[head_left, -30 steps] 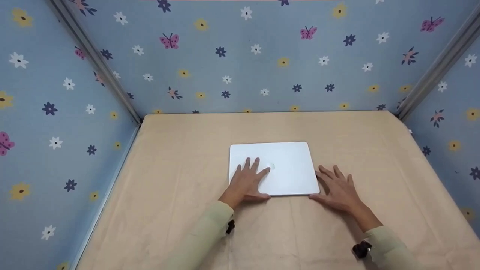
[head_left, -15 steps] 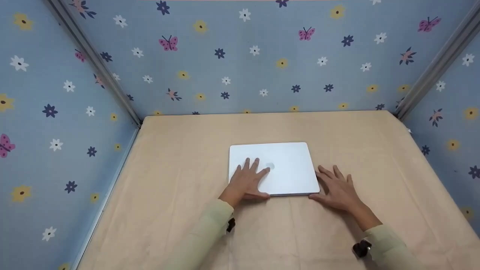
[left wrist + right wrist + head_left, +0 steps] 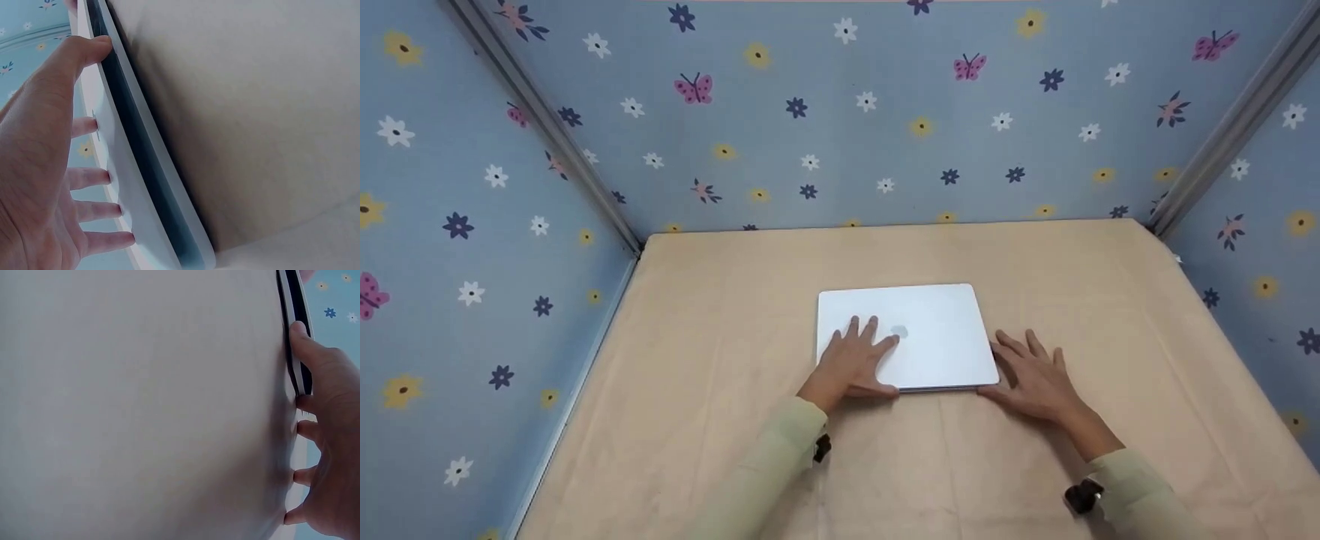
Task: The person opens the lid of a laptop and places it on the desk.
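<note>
Left hand [image 3: 849,367]: fingers straight and spread apart, fingertips on the lid [image 3: 934,360] of one white laptop [image 3: 937,315], thumb at its near edge; clamped on nothing.

Right hand [image 3: 1039,382]: fingers likewise apart and clamped on nothing. The thumb touches the laptop's near edge by the right corner; in the right wrist view we see fingertips down on the cloth just beside the laptop. Whether the index finger touches the laptop's side, we cannot tell.

Laptop: lying flat, about midway between the left and right edges of the table [image 3: 720,315], well apart from the far edge. We record a pale round mark [image 3: 899,331] on the lid, just beyond the left index fingertip, and, in the left wrist view, a dark band [image 3: 141,140] between lid and base.

Sleeves: pale green, left sleeve [image 3: 765,465] and right sleeve [image 3: 1144,487]; at each wrist a small black object, the left one [image 3: 822,448] partly hidden.

Table covering: one beige cloth [image 3: 885,480], lightly creased.

Surround: we list a back wall [image 3: 840,75], a left wall [image 3: 427,172] and a right wall [image 3: 1275,247], light blue, printed with flowers and butterflies; a grey strip [image 3: 540,120] at the far left corner, its match [image 3: 1237,127] at the far right.
</note>
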Motion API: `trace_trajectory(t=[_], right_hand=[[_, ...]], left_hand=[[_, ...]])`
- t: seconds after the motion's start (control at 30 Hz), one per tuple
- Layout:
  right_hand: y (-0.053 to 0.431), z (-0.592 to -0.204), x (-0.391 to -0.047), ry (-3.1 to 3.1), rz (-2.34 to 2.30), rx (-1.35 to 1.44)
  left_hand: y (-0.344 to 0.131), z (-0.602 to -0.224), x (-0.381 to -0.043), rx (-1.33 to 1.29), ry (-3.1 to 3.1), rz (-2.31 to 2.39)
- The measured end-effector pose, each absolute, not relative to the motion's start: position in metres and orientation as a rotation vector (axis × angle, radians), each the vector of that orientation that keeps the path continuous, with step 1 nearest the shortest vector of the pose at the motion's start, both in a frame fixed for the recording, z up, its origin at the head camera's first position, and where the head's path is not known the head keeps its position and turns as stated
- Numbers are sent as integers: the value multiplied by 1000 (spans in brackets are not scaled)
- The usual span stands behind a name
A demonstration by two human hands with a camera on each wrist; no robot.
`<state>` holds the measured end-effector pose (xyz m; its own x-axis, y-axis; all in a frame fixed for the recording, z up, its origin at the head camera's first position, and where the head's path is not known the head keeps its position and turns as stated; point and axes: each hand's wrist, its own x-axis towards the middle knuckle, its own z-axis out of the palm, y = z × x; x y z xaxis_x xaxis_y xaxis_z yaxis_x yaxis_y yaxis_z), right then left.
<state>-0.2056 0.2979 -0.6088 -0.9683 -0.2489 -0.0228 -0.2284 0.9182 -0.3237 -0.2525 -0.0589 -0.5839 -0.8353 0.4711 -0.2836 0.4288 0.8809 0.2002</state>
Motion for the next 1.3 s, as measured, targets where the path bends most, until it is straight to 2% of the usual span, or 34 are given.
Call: trace_trajectory(t=[0.2, 1.3], right_hand=[[295, -604, -210, 2976, -516, -381], [299, -606, -204, 2973, -567, -348]], left_hand=[[-59, -565, -249, 630, 2700, 169], [-55, -554, -252, 648, 2694, 232]])
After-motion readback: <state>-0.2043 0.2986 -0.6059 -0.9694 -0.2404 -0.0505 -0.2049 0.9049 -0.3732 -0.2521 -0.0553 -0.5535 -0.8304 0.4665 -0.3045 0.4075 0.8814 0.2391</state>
